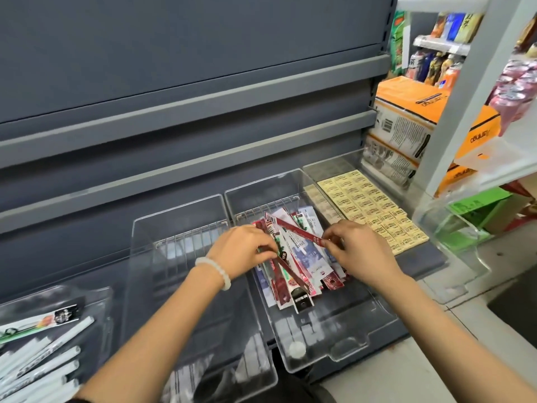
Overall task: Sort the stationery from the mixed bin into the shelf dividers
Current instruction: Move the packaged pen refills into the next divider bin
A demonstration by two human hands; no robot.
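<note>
Red packet (299, 231) — both hands pinching.

Both forearms are bare, with no sleeves showing up to the frame's lower edge. The left wrist wears a bracelet (214, 270) of pale, round, milky-white beads. The right hand (361, 253) carries no rings or watch.

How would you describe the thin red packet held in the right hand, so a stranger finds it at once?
Find the middle clear tray on the grey shelf. Above its pile of packets, the right hand pinches one red packet. It alone is raised, lying slanted across the others.
</note>
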